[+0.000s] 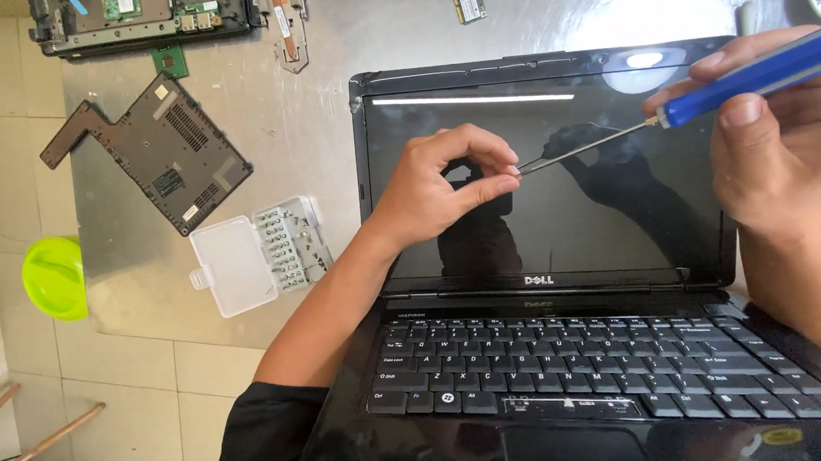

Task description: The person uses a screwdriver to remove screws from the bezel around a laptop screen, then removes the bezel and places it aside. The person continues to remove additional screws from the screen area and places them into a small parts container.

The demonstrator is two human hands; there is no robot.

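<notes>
A small electronics repair workshop: a metal-topped bench point(326, 93) carries a stripped laptop chassis point(141, 14), a removed bottom cover point(154, 151), loose circuit boards point(471, 5) and an open screwdriver-bit case point(260, 254).

Screwdriver held over open black laptop.

I see the screwdriver point(669, 110) with its blue handle up at the right, its thin metal shaft slanting down-left, tip pinched in front of the screen. The laptop point(565, 278) sits open on the metal table, screen dark and reflective, keyboard toward me.
</notes>
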